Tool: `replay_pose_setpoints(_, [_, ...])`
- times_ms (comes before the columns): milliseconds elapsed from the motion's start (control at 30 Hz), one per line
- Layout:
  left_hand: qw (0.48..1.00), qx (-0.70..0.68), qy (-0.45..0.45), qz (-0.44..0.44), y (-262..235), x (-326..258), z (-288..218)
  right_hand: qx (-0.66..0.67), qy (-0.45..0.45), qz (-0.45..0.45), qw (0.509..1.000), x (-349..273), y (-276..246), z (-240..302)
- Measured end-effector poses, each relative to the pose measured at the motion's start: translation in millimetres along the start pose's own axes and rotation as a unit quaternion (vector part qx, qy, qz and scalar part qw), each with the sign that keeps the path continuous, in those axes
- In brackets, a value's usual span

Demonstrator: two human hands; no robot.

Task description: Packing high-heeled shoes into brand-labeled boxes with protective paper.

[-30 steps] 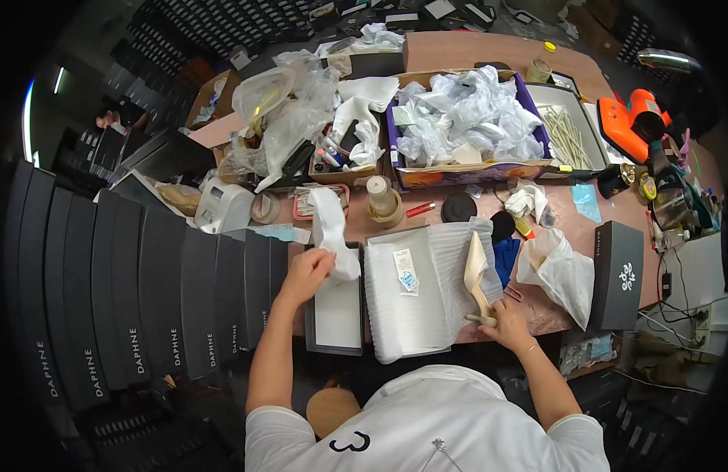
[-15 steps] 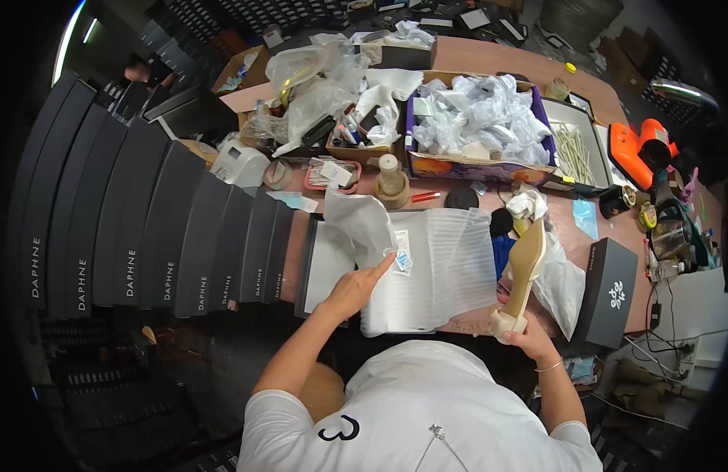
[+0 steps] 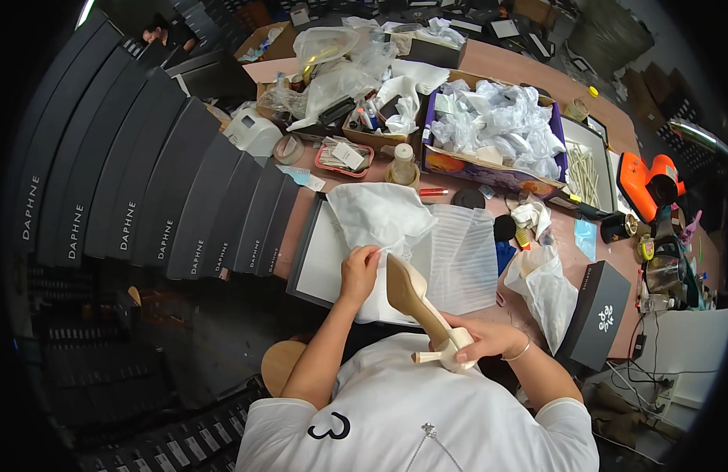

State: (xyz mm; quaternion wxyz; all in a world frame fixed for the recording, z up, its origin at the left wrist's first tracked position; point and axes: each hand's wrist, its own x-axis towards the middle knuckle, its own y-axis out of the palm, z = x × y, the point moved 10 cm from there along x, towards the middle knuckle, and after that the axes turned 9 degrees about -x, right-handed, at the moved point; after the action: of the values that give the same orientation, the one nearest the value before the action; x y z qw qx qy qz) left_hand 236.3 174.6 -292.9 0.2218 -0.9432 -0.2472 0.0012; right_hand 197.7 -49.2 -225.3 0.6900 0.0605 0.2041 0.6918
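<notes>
Nearest, right hand closed around the heel end of a beige high-heeled shoe, stiletto pointing left, toe lifted up and far-left so the long axis runs from near-right to far-left. Just left of the toe, left hand pinching the near edge of crumpled white tissue paper, closer to the shoe's toe than the right. Beneath, an open shoe box lined with ribbed white foam sheet on the bench. Farther, a purple-edged carton of crumpled paper. Far left, a row of black box lids.
</notes>
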Motion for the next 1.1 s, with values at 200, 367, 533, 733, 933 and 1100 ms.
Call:
replay_pose_setpoints(200, [0.991,0.024,0.125,-0.025,-18.1,-11.0,-63.1,0.014,0.088,-0.135,0.987,32.3,-46.4,-54.2])
replay_pose_setpoints(367, [0.992,0.039,0.122,0.002,-26.2,-6.5,-45.1,-0.116,0.058,-0.072,0.989,17.2,-38.1,-39.6])
replay_pose_setpoints(533, [0.978,-0.043,0.134,0.157,-21.7,-32.9,-128.3,0.045,0.061,-0.169,0.983,38.3,-54.5,-12.2])
replay_pose_setpoints(733, [0.962,0.185,0.045,0.195,-36.1,-40.9,-35.0,0.214,-0.002,-0.151,0.965,46.4,-62.1,-61.4])
replay_pose_setpoints(933, [0.848,-0.481,-0.184,-0.123,-37.9,-32.6,8.8,0.009,0.098,-0.177,0.979,52.8,-47.5,-78.8])
replay_pose_setpoints(1100, [0.983,-0.141,0.064,-0.1,-56.2,-3.4,-81.1,0.279,-0.054,-0.043,0.958,39.4,-33.4,-67.9])
